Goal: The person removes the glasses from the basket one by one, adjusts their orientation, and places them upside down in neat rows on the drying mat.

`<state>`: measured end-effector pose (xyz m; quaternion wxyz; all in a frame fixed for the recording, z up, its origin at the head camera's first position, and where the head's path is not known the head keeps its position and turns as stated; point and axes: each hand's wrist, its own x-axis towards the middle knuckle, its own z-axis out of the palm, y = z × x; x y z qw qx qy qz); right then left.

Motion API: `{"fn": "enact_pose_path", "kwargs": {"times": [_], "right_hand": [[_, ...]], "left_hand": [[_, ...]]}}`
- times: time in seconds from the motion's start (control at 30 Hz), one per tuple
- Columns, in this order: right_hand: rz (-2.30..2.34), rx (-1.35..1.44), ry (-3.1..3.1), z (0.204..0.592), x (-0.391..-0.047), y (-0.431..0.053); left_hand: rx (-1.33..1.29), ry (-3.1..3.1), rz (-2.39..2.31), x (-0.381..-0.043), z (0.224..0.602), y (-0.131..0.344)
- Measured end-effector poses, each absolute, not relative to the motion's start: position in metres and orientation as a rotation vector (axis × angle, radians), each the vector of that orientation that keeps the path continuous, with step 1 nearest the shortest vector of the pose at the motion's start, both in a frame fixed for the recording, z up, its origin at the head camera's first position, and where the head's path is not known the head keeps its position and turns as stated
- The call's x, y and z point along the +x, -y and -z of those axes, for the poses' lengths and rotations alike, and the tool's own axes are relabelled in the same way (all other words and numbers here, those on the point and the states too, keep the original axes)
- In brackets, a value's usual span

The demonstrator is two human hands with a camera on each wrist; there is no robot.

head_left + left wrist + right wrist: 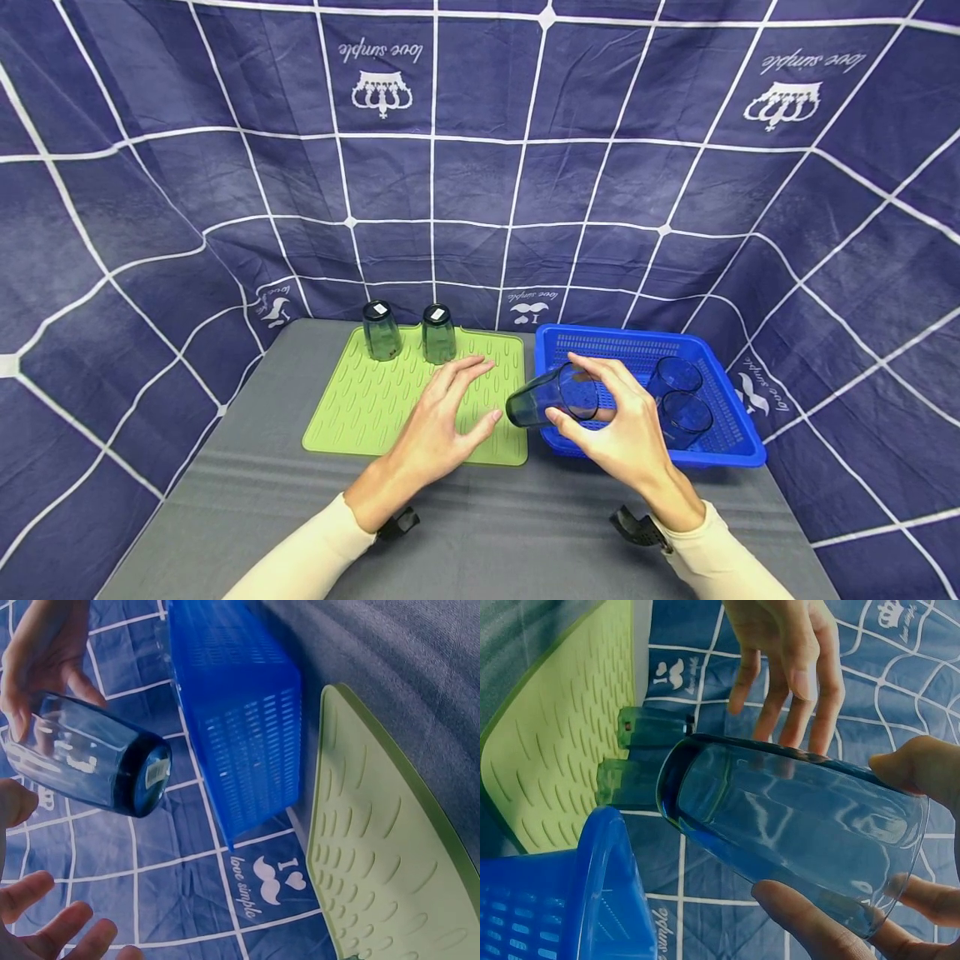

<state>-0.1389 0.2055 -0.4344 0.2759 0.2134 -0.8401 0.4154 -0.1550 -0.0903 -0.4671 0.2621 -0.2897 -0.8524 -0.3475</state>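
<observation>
My right hand point(626, 421) grips a clear blue drinking glass point(542, 402) near its rim, thumb on one side and fingers on the other. The glass lies tilted in the air, its thick base towards the left hand; a small white label shows on that base in the left wrist view. My left hand point(442, 415) hovers over the green mat point(352, 417), fingers spread and nothing between them, close to the base of the glass. Two glasses stand upside down at the mat's back edge, a left one point(382, 332) and a right one point(438, 335).
A blue perforated basket point(600, 340) stands right of the mat, with two more glasses inside, a rear one point(675, 377) and a front one point(684, 421). Grey cloth point(480, 533) covers the table. A blue checked curtain point(480, 183) hangs behind and at both sides.
</observation>
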Motion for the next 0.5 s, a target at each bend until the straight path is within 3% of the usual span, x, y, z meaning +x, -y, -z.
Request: {"fn": "enact_pose_path", "kwargs": {"times": [0.5], "right_hand": [[-1.267,0.582,2.238,0.4362,-0.1341,-0.2002]], "left_hand": [[-0.831,2.31,0.973,-0.146,0.469,0.0827]]}}
